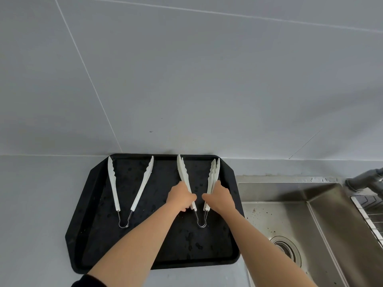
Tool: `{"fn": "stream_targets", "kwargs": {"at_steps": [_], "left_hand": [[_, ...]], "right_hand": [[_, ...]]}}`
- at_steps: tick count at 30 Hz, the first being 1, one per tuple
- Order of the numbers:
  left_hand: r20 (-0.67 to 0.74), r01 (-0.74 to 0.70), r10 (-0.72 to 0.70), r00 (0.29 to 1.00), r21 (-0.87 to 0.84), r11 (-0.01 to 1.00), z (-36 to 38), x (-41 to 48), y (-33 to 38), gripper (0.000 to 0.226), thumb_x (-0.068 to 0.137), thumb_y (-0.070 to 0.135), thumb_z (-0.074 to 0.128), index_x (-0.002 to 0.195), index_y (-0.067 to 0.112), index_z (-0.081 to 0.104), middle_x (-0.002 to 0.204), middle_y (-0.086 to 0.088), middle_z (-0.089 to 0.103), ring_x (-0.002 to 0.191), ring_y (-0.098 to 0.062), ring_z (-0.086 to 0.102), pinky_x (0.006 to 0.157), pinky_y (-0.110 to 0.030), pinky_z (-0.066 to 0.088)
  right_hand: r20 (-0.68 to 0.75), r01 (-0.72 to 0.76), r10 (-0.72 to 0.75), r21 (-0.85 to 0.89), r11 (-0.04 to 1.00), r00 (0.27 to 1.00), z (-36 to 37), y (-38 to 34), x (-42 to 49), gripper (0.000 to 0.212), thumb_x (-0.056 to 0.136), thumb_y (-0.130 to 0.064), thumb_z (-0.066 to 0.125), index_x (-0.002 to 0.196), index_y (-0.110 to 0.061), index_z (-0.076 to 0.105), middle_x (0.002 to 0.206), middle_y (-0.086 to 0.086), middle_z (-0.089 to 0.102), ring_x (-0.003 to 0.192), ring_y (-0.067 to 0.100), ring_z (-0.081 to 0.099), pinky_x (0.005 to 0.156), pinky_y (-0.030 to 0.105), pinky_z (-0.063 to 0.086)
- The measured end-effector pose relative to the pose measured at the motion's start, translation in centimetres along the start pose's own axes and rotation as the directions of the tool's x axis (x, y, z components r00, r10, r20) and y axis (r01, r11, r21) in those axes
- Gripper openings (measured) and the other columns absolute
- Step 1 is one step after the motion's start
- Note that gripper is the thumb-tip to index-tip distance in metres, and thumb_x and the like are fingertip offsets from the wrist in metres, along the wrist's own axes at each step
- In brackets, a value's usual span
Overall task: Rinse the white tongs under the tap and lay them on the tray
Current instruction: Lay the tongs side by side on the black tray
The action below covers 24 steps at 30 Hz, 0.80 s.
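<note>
On the grey desk (41, 204) beside the sink (290, 214), the left hand (181, 196) and right hand (219, 197) each clench one arm of the stacked white tongs (199, 219), probably to settle them on the wet black tray (83, 224), prongs beyond the grip.

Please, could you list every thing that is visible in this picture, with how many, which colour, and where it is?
tray: one, black, wet with drops, on the grey counter against the wall
free tongs: one pair, white with a metal spring, lying open on the tray's left half
held tongs: white, on the tray's right half; they look like two pairs stacked, count uncertain
sink: one, steel, right of the tray, with a round drain
tap: one, dark grey, far right edge
rack: one, wire, in the sink's right side
left hand: grips the left arm of the held tongs
right hand: grips their right arm
</note>
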<state>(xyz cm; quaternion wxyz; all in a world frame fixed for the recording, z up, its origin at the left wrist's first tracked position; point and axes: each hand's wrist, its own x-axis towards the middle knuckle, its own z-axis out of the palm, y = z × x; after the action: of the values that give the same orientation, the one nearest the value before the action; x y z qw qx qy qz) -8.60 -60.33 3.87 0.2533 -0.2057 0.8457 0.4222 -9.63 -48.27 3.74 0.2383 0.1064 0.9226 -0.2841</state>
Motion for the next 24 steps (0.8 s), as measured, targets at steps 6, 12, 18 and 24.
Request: {"fn": "stream_targets", "kwargs": {"at_steps": [6, 12, 18, 24], "left_hand": [[0.020, 0.001, 0.001, 1.000, -0.106, 0.994, 0.2, 0.6, 0.4, 0.036, 0.085, 0.009, 0.056, 0.118, 0.004, 0.043, 0.111, -0.021, 0.061, 0.084, -0.029, 0.068, 0.054, -0.027, 0.055], [0.010, 0.057, -0.056, 0.998, -0.287, 0.956, -0.1, 0.6, 0.1, 0.034, 0.082, 0.002, 0.061, 0.113, 0.003, 0.047, 0.114, -0.021, 0.057, 0.094, -0.034, 0.064, 0.067, -0.037, 0.058], [0.012, 0.070, -0.070, 0.998, -0.334, 0.940, -0.3, 0.2, 0.2, 0.031, 0.082, 0.000, 0.061, 0.110, 0.003, 0.049, 0.111, -0.020, 0.058, 0.089, -0.033, 0.065, 0.062, -0.034, 0.057], [0.025, 0.076, -0.072, 0.997, -0.352, 0.933, -0.4, -0.3, 0.4, 0.033, 0.082, 0.002, 0.062, 0.112, 0.004, 0.048, 0.113, -0.021, 0.057, 0.091, -0.033, 0.065, 0.061, -0.034, 0.057]], "right_hand": [[-0.002, -0.031, 0.030, -0.113, 0.993, 1.000, -0.6, -0.4, 1.0, 0.067, 0.077, -0.027, 0.052, 0.134, -0.008, 0.023, 0.096, 0.005, 0.054, 0.082, 0.021, 0.054, 0.065, 0.031, 0.043], [-0.078, -0.017, 0.009, -0.109, 0.994, 0.997, -0.3, -0.6, 0.6, 0.075, 0.076, -0.026, 0.055, 0.137, -0.009, 0.016, 0.092, 0.006, 0.059, 0.074, 0.021, 0.054, 0.060, 0.030, 0.041], [-0.159, 0.032, -0.055, -0.145, 0.989, 0.986, -0.2, -0.6, -0.6, 0.047, 0.075, -0.022, 0.054, 0.115, -0.013, 0.031, 0.065, -0.005, 0.042, 0.059, 0.015, 0.046, 0.049, 0.025, 0.032], [-0.155, 0.100, -0.124, -0.152, 0.983, 0.980, 0.0, -0.8, -0.9, 0.045, 0.079, -0.016, 0.050, 0.121, -0.015, 0.034, 0.062, -0.007, 0.038, 0.053, 0.009, 0.040, 0.045, 0.023, 0.030]]}}
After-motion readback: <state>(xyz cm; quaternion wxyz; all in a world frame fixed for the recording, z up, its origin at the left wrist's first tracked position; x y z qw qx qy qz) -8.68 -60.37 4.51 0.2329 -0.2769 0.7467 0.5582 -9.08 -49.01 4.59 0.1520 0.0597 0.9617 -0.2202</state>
